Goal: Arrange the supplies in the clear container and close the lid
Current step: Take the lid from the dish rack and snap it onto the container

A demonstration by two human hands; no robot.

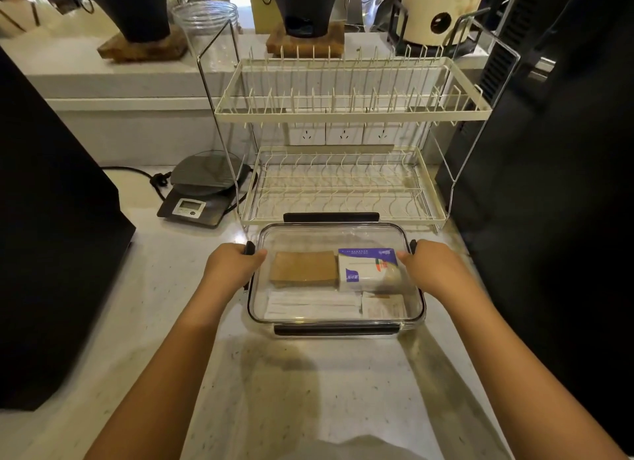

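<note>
A clear container (pixel 334 233) with black side clasps sits on the pale counter, its clear lid lying on top. Through the lid I see a brown stack of napkins (pixel 303 267), a white and purple tissue pack (pixel 368 269), white wrapped straws (pixel 312 304) and a small paper packet (pixel 382 305). My left hand (pixel 231 262) grips the container's left edge over the left clasp, thumb on the lid. On the right edge, my right hand (pixel 430 264) holds the same way over the right clasp. The front clasp (pixel 336 329) and the back clasp (pixel 331 217) stick outward.
A white two-tier dish rack (pixel 343 185) stands right behind the container. A black kitchen scale (pixel 202 192) with a cord sits to the back left. A large black box (pixel 51 236) is at the left, a black appliance (pixel 555 185) at the right.
</note>
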